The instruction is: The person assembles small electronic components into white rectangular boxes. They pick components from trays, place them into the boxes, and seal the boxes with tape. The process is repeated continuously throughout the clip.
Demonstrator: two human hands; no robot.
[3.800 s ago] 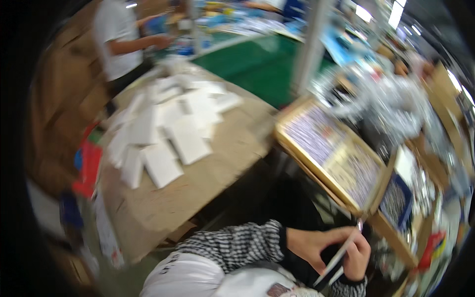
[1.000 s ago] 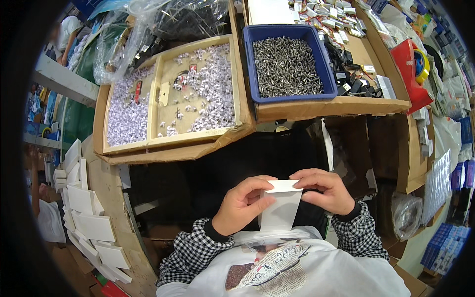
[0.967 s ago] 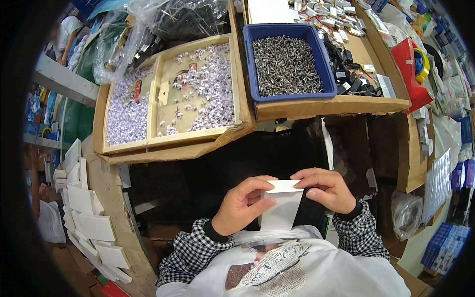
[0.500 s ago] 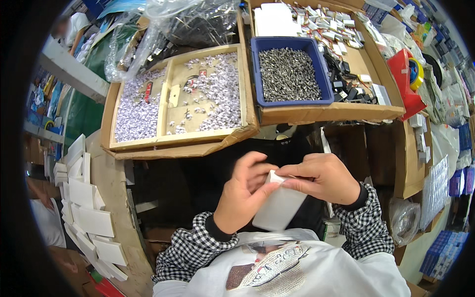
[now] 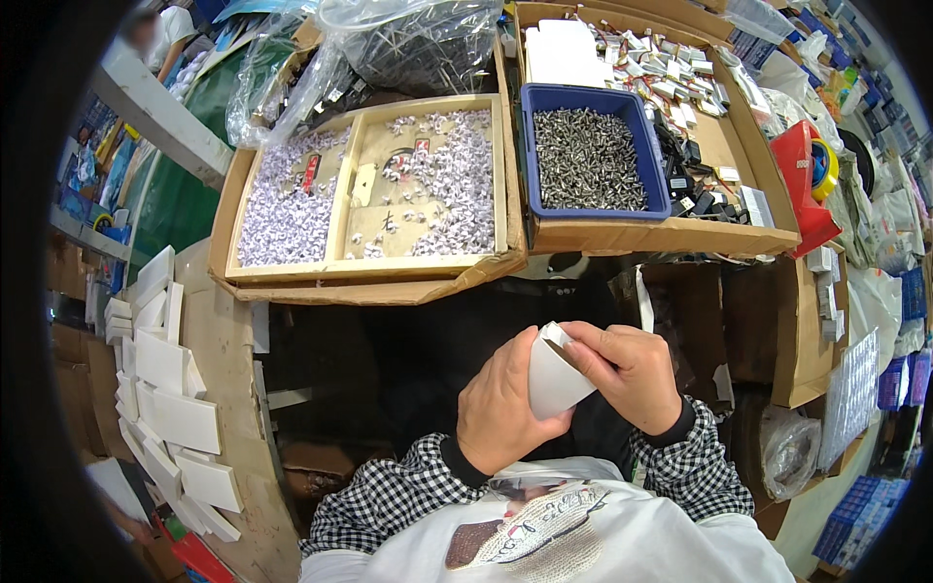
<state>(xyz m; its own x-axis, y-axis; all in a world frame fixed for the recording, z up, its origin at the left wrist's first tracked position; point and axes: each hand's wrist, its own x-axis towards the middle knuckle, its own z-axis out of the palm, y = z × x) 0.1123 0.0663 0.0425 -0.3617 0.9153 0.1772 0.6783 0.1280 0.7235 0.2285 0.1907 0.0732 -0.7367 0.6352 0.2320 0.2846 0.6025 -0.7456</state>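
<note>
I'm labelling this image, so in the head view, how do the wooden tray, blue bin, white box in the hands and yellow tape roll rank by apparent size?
Largest to smallest:
1. wooden tray
2. blue bin
3. white box, partly covered by the left hand and right hand
4. yellow tape roll

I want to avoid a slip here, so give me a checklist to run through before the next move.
1. White box held by left hand: ok, gripped around its side.
2. Right hand at the box's upper end: ok, touching.
3. Upper end fully closed: cannot tell, partly covered.
4. Blue bin upright: ok, holding small metal parts.
5. Piled white boxes clear of both hands: ok, off to the left.
</note>
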